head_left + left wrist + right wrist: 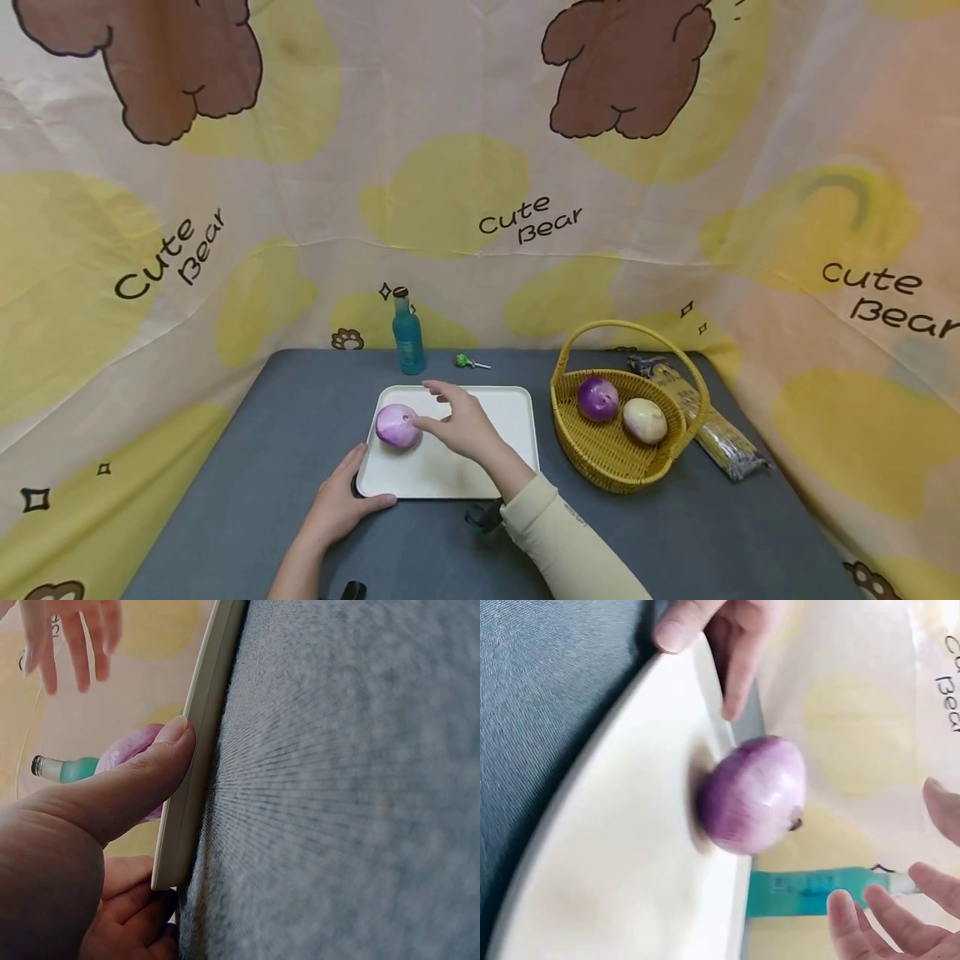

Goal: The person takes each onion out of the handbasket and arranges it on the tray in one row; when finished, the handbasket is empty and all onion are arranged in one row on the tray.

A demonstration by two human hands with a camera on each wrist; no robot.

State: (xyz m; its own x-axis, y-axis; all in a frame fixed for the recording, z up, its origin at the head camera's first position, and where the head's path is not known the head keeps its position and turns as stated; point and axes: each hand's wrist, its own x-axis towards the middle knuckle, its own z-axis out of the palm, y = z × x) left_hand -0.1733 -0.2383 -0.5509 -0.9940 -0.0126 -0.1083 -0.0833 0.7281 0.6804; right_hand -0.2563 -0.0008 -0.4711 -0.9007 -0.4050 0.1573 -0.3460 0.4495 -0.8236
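Note:
A purple onion (398,427) rests on the left part of a white rectangular tray (480,477). My left hand (339,498) holds the tray's near left corner, its thumb (154,761) along the front rim and its fingers at the left side. Above the tray, just right of the onion, hovers my right hand (463,422) with fingers spread and nothing in them. In the right wrist view, a gap shows between those fingertips (841,906) and the onion (754,796).
Right of the tray stands a yellow wicker basket (600,467) with a tall handle, holding a purple onion (597,399) and a whitish onion (645,421). A shiny packet (723,437) lies behind it. A blue bottle (408,337) and a lollipop (465,361) are at the back.

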